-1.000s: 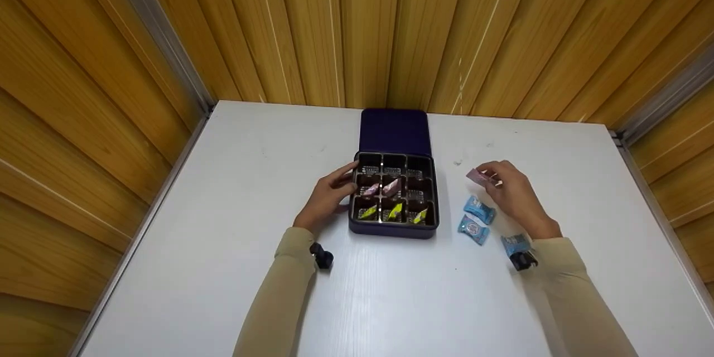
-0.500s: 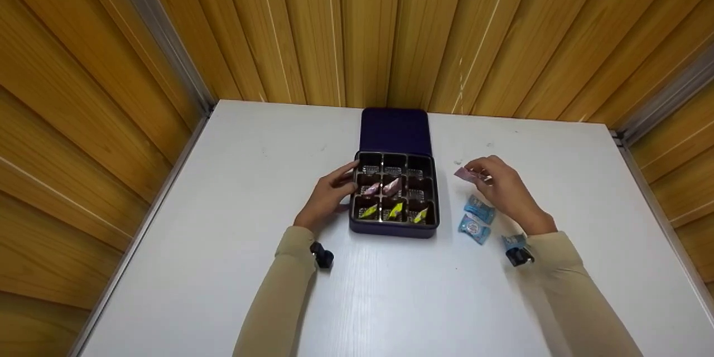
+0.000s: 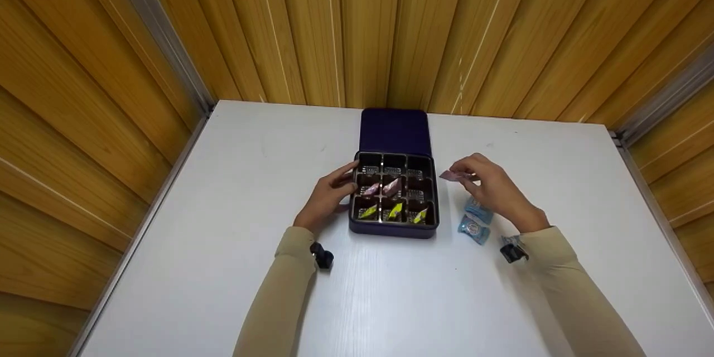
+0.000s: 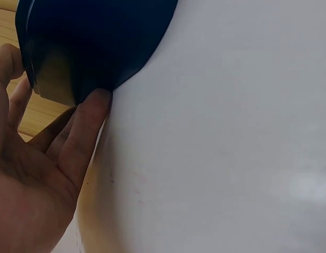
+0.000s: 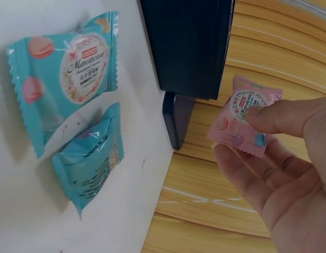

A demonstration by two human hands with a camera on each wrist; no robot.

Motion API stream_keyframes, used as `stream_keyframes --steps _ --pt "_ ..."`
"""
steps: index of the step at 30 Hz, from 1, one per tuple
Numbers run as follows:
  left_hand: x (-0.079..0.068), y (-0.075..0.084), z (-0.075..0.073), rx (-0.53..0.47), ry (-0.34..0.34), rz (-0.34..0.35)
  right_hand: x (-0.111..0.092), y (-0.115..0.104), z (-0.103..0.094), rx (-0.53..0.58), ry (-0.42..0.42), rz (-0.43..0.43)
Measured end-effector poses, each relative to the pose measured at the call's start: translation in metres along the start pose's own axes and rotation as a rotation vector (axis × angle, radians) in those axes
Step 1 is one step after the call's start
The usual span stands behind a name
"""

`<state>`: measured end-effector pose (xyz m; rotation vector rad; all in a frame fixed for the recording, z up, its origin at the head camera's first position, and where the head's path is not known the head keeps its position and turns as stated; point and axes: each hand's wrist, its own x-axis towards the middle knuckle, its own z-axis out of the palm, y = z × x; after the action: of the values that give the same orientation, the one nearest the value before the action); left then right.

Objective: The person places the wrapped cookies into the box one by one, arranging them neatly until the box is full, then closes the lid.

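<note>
My right hand (image 3: 495, 189) pinches a pink wrapped macaron packet (image 5: 242, 116) between thumb and fingers, above the table and just right of the box. My left hand (image 3: 326, 198) rests its fingertips against the left wall of a dark blue box (image 3: 393, 230), as the left wrist view (image 4: 47, 174) also shows. The box lies open with a dark divided insert. Yellow packets (image 3: 395, 211) stand in its three front compartments. Two pink packets (image 3: 392, 186) occupy the left and middle compartments of the middle row. The middle row's right compartment and the back row hold nothing visible.
Blue macaron packets (image 3: 474, 230) lie on the white table (image 3: 357, 301) right of the box, partly under the right hand. Another blue packet is mostly hidden by the right wrist camera (image 3: 513, 252). The box lid (image 3: 395, 131) reaches back toward the wood-patterned wall (image 3: 368, 33).
My right hand has moved left with the pink macaron packet, from over the table's right part to close beside the box. The left hand and the box have stayed put.
</note>
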<state>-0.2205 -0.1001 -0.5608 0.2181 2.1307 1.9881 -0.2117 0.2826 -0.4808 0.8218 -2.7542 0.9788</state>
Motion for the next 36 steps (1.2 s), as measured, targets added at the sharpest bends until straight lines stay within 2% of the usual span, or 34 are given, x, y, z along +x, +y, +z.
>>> stream_keyframes --steps 5,14,22,31,36 --pt "0.001 0.000 0.000 -0.004 0.004 0.003 0.004 -0.008 0.000 -0.004 -0.033 -0.018" --pt "0.001 -0.001 0.000 -0.006 0.004 0.016 0.010 -0.017 0.005 -0.032 -0.036 -0.134" --pt "0.002 -0.003 0.000 -0.005 0.006 0.030 0.014 -0.025 0.007 -0.044 -0.073 -0.159" --pt "0.001 0.001 0.001 -0.032 0.009 -0.016 0.019 -0.025 0.011 -0.051 -0.066 -0.263" --pt "0.001 0.001 0.001 -0.025 0.011 -0.016 0.021 -0.028 0.012 -0.049 -0.110 -0.243"
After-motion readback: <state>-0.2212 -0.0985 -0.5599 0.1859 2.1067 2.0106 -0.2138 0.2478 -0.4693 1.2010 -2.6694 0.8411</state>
